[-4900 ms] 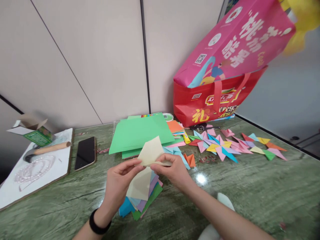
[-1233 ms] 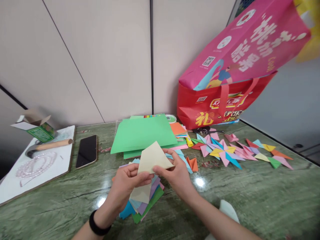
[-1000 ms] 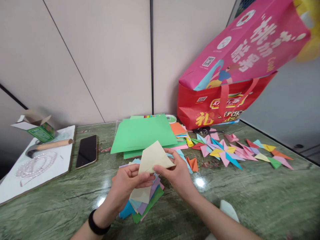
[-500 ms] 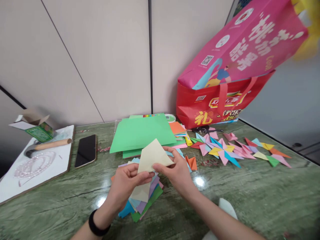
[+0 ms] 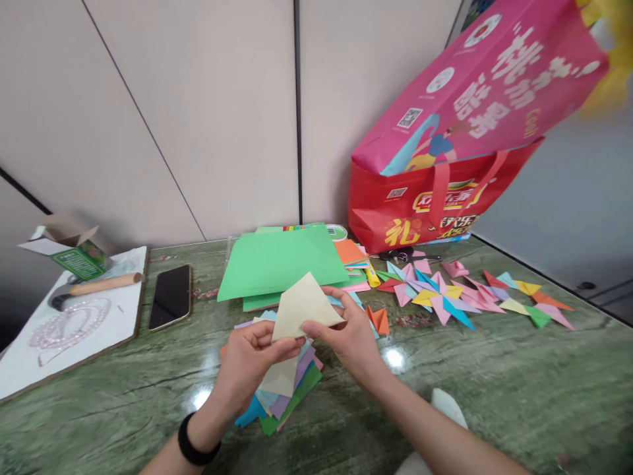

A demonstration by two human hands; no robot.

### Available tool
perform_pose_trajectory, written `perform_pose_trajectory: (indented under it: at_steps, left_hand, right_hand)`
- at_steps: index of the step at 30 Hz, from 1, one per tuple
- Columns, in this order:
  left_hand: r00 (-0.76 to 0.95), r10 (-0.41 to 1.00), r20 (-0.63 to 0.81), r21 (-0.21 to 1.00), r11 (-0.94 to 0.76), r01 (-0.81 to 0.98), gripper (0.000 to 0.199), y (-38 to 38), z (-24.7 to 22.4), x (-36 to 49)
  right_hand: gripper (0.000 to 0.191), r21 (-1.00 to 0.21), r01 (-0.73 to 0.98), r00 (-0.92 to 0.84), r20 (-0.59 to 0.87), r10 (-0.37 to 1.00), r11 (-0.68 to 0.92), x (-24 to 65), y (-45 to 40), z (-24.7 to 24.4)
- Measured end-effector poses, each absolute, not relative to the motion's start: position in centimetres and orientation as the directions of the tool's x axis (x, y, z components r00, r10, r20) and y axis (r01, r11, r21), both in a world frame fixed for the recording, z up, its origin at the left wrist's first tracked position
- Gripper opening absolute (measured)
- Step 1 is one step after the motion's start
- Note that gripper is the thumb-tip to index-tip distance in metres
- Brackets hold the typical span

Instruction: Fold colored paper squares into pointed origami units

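Just above the pile of loose papers (image 5: 301, 397), our left hand (image 5: 247, 361) and right hand (image 5: 357, 343) both pinch the cream paper (image 5: 302, 305), thumbs in front along its bottom edge and some fingers behind. It has slanted sides and a pointy top, so we think this is the folding part. The next fold calls for matching the edges, holding them still and pressing the line flat with a thumb. From the cream paper, the pile sits at 6 o'clock, the big green sheets (image 5: 281, 260) at 12, the bright folded shapes (image 5: 440, 298) at 3 and the phone (image 5: 170, 298) at 9.
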State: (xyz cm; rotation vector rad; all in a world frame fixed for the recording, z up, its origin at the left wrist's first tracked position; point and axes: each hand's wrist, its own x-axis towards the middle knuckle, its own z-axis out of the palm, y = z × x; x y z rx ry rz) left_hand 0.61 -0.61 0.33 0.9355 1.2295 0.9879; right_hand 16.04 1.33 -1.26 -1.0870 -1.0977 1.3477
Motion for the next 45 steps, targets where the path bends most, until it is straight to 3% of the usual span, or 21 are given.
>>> perform_pose_trajectory:
  at_steps: [7,12,23,31,39,45]
  left_hand:
    - [0.099,0.948,-0.302,0.953,0.304,-0.010,0.028,-0.6,0.3,0.5]
    - [0.138,0.948,-0.286,0.953,0.296,-0.064,0.028,-0.5,0.3,0.5]
    - [0.121,0.948,-0.294,0.948,0.306,-0.091,0.028,-0.6,0.4,0.6]
    - [0.130,0.954,-0.270,0.962,0.273,-0.008,0.024,-0.7,0.6,0.4]
    - [0.117,0.963,-0.243,0.970,0.245,0.002,0.022,-0.5,0.5,0.4]
    - [0.091,0.963,-0.255,0.967,0.254,0.021,0.023,-0.5,0.4,0.5]
  right_hand:
    - [0.058,-0.991,-0.131,-0.026,-0.009,1.000,-0.013,16.1,1.4,-1.3]
    - [0.057,-0.994,-0.108,-0.022,-0.009,1.000,-0.011,16.1,1.2,-0.8]
    - [0.056,-0.987,-0.158,-0.054,-0.026,0.998,-0.034,16.0,1.4,-1.3]
    - [0.053,-0.982,-0.177,-0.082,-0.052,0.995,-0.066,16.0,1.4,-1.0]
    - [0.070,-0.998,-0.060,-0.101,0.019,0.995,0.013,16.0,1.3,-1.7]
    - [0.066,-0.994,-0.105,-0.121,0.016,0.993,0.003,15.9,1.4,-1.5]
